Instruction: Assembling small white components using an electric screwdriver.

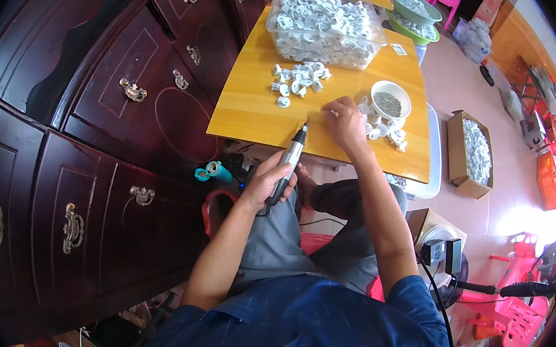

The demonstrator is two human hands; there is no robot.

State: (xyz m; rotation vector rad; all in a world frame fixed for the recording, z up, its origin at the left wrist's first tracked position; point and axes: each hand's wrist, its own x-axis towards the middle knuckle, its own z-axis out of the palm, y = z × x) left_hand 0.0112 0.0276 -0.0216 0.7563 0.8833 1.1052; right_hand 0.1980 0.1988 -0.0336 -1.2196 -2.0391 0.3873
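The left hand (267,183) is gripping a slim grey-black tool (292,160), fingers clamped round it; the right hand (344,120), fingers together, is pressing the desk (250,105); white parts (301,79), a bowl (390,100) and a clear bin (323,26) are lying near.

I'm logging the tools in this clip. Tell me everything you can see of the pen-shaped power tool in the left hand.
The power tool is slim and pen-shaped, with a dark grip, a silvery-grey front section and a thin dark tip. The left hand is wrapped around its rear half. It slants up and to the right, its tip at the near edge of the wooden table, close to the right hand. A cord cannot be made out.
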